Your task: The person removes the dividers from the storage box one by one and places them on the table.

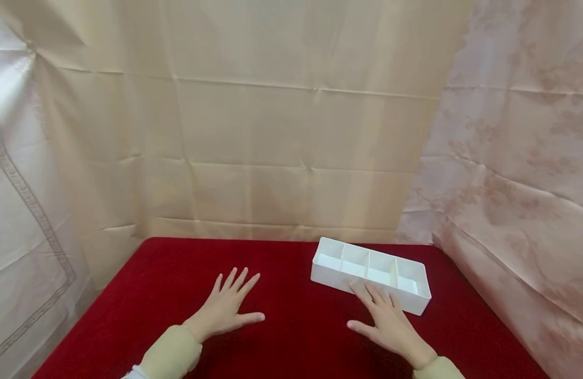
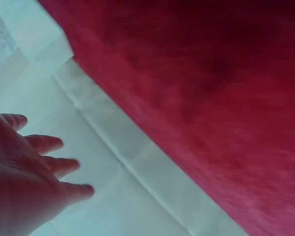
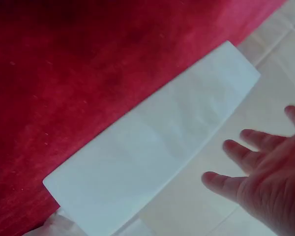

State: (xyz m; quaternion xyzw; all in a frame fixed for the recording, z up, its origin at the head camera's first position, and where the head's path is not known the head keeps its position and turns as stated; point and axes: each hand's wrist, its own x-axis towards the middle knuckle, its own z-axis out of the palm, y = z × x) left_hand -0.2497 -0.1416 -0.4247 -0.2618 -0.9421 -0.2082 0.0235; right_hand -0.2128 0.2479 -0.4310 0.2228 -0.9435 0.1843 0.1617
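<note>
A white four-compartment organizer box (image 1: 334, 277) lies at an angle on the right part of the red-covered table. Its long front wall (image 3: 152, 137) fills the middle of the right wrist view. My right hand (image 1: 388, 323) is spread palm down in front of the box, its fingertips overlapping that wall in the head view; in the right wrist view the fingers (image 3: 223, 186) show apart from it. To the left, my left hand (image 1: 227, 305) hovers with fingers spread over the red cloth, holding nothing. The left wrist view shows the same hand (image 2: 34, 172) with straight fingers.
The red cloth (image 1: 282, 337) covers the whole tabletop. Beige curtain fabric (image 1: 282, 131) hangs behind the table's far edge. Pale patterned fabric (image 1: 523, 184) hangs along the right side, and white fabric (image 1: 21, 210) with a trim band along the left.
</note>
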